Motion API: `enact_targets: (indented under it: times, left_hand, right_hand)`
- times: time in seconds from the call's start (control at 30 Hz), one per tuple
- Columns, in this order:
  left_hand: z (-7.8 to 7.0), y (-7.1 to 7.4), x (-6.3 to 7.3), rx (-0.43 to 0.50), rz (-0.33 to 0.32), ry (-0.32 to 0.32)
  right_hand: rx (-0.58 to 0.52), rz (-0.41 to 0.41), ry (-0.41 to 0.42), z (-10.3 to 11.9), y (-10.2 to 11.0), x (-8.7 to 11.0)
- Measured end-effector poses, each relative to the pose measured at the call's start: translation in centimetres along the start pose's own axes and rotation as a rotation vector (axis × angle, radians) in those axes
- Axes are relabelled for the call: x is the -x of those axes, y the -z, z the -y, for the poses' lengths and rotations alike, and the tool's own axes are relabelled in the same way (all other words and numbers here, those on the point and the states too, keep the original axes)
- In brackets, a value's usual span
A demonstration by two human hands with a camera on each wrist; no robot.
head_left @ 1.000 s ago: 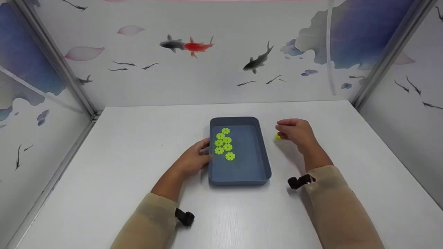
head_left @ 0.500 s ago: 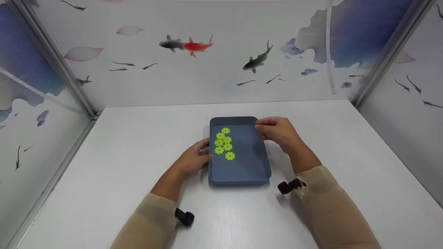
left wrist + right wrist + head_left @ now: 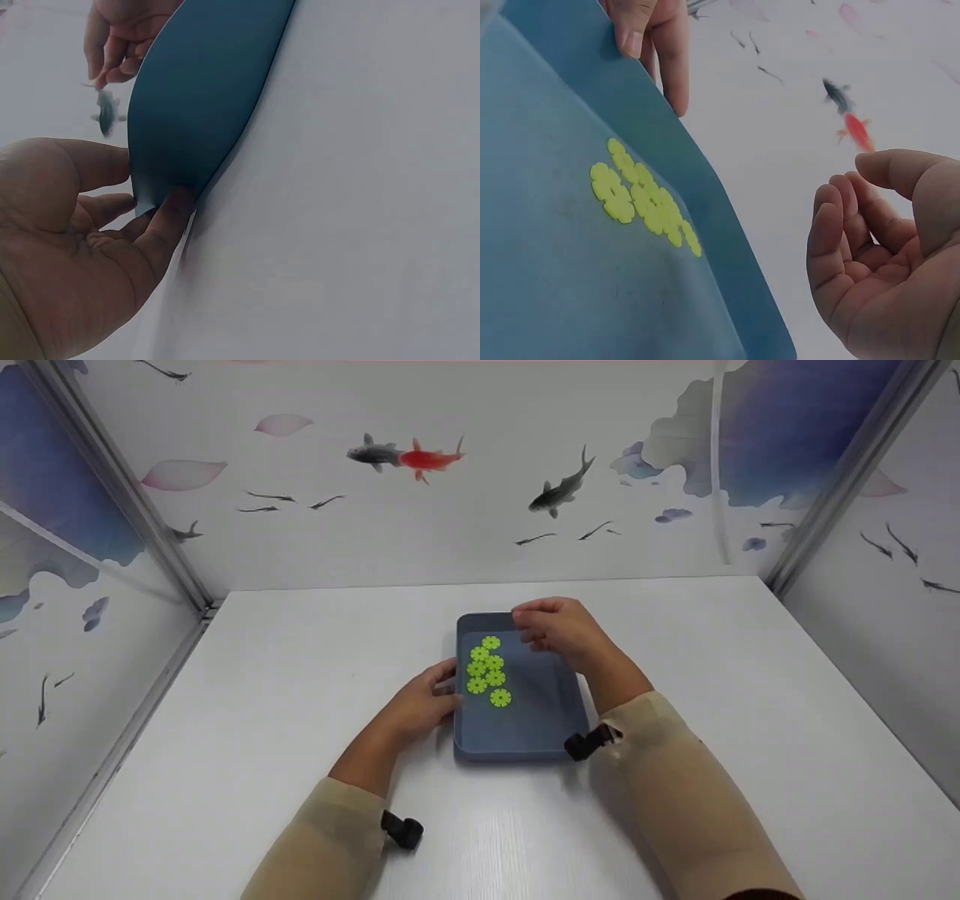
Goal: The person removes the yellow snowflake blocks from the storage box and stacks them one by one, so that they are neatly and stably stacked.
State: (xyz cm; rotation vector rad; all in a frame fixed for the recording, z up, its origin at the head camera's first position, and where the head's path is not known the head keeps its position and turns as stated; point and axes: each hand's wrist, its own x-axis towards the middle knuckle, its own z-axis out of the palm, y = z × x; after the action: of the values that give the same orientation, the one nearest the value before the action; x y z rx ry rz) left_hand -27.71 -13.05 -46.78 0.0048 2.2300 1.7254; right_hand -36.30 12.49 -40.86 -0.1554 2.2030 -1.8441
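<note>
A shallow blue-grey tray [image 3: 517, 735] lies on the white table. Several small yellow-green notched discs [image 3: 495, 678] lie flat inside it along the left side, some side by side, one a little apart. My left hand [image 3: 412, 709] holds the tray's left wall, thumb and fingers at its rim; in the left wrist view the fingers [image 3: 154, 232] press against the outer side. Above the tray's far right part is my right hand [image 3: 559, 630], fingers bent and thumb close to the fingertips. The right wrist view shows no disc between that thumb and the fingers [image 3: 829, 225].
White panels printed with fish [image 3: 559, 495] and petals enclose the table [image 3: 262, 697] at the back and sides, framed by metal posts [image 3: 817, 484]. A small black camera is strapped at each cuff; the right one [image 3: 589, 742] overlaps the tray's near right corner in the head view.
My right hand has moved left from beside the tray, past its right rim, to above its far part. The yellow-green spot beneath it earlier is hidden now. Left hand, tray and discs stay put.
</note>
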Motion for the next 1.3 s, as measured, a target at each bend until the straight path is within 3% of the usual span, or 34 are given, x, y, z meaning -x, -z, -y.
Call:
enact_targets:
  times: [0.47, 0.7, 1.07, 1.3]
  left_hand:
    - [0.0, -0.1, 0.0, -0.034, -0.015, 0.007]
    - [0.0, -0.1, -0.1, -0.037, -0.010, 0.002]
    - [0.1, 0.0, -0.4, -0.033, -0.007, -0.002]
    - [0.0, 0.1, -0.2, -0.043, -0.017, 0.003]
  right_hand:
    - [0.060, -0.059, -0.098, -1.5, -1.3, -4.9]
    - [0.180, -0.100, -0.099, -2.6, -1.8, -5.8]
    - [0.223, -0.053, -0.042, -4.1, -2.4, -6.4]
    - [0.356, -0.059, -0.016, -4.5, -2.8, -6.2]
